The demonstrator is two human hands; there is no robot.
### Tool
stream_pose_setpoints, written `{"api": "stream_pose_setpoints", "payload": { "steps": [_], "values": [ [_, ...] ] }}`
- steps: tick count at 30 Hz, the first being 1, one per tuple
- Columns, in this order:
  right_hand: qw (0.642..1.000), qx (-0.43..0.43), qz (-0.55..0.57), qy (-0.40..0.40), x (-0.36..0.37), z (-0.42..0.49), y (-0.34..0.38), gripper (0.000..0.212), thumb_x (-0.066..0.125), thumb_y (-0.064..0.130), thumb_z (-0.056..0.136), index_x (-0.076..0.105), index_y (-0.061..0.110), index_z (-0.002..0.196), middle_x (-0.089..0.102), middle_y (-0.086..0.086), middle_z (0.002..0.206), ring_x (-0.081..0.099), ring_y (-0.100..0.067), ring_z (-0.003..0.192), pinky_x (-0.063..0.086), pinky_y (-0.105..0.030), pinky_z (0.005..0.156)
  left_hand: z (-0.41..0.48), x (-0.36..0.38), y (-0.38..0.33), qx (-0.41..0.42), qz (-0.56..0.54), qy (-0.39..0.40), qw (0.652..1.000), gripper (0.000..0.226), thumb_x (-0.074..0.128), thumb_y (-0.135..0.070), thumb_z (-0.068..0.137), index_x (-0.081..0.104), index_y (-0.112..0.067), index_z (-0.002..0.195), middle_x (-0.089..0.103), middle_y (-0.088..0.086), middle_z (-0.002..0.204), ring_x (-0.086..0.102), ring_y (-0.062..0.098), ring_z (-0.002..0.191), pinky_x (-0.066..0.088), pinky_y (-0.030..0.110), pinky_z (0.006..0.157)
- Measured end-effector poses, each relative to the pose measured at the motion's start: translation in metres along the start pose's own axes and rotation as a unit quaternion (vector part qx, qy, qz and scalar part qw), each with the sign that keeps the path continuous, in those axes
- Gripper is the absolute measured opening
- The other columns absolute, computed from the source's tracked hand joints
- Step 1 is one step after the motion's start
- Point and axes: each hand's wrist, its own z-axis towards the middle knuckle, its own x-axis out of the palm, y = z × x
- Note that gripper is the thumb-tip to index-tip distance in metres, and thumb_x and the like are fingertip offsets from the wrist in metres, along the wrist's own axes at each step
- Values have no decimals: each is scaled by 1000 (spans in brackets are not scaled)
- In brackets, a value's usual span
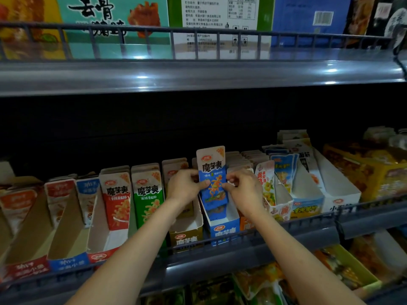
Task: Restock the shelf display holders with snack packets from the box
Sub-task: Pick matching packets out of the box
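A dim shop shelf (286, 243) carries a row of cardboard display holders (66, 259). Just below both grips stands the blue holder (224, 231). Between the grips, an upright blue snack packet (211, 172) has its lower end inside that holder. The left grip (184, 187) and the right grip (244, 190) each pinch one side edge of the packet, fingers curled.

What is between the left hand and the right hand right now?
In the head view, one blue snack packet stands between the left hand and right hand, pinched at both edges, its lower end inside the blue display holder.
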Motion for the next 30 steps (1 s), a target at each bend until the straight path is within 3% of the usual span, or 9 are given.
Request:
{"api": "stream_pose_setpoints", "payload": {
  "steps": [4, 10, 15, 20, 24, 30],
  "values": [
    [998, -21, -58, 27, 7, -6, -2, 31, 70, 29, 83, 63, 20, 112, 51, 1, 109, 48, -14, 98, 39, -26, 71, -4, -5, 6, 29, 122, 7, 992, 37, 72, -33, 82, 66, -18, 116, 67, 0, 118, 61, 17, 104, 40, 23, 75],
    [998, -35, -46, -1, 10, -12, -2, 47, 76, 25, 77, 56, 17, 119, 54, -3, 114, 52, -19, 104, 43, -30, 79, 5, -6, 1, 20, 47, -4, 999, 61, 79, -32, 75, 53, -19, 128, 63, 3, 121, 58, 23, 110, 46, 29, 87],
    [998, -47, -30, -8, 11, -14, -7, 52, 77, 25, 75, 53, 15, 120, 55, -3, 114, 52, -18, 105, 40, -27, 83, 12, -2, 0, 33, -21, -10, 999, 46, 74, -23, 81, 59, -16, 123, 63, 5, 114, 58, 22, 107, 44, 25, 84],
    [988, -76, -135, -18, 15, -12, -9, 57, 80, 39, 69, 54, 14, 114, 55, -4, 107, 53, -23, 101, 41, -35, 85, 14, -3, -5, 80, 55, 13, 995, 34, 68, -19, 86, 62, -8, 117, 66, 7, 113, 59, 17, 100, 37, 17, 74],
    [988, -43, -128, -70, 17, -1, -2, 53, 82, 41, 67, 57, 9, 102, 59, -9, 99, 56, -27, 95, 42, -39, 83, 22, -6, -8, 92, 40, -23, 995, 19, 65, -21, 89, 68, -10, 104, 68, 6, 101, 62, 19, 92, 41, 22, 70],
    [967, -51, -242, -64, 25, -1, 2, 63, 81, 49, 64, 58, 8, 107, 57, -10, 104, 57, -29, 97, 41, -41, 83, 25, -4, -2, 109, 91, 2, 990, 31, 69, -25, 85, 65, -10, 112, 65, 8, 110, 59, 22, 102, 37, 21, 75]
  ]
}}
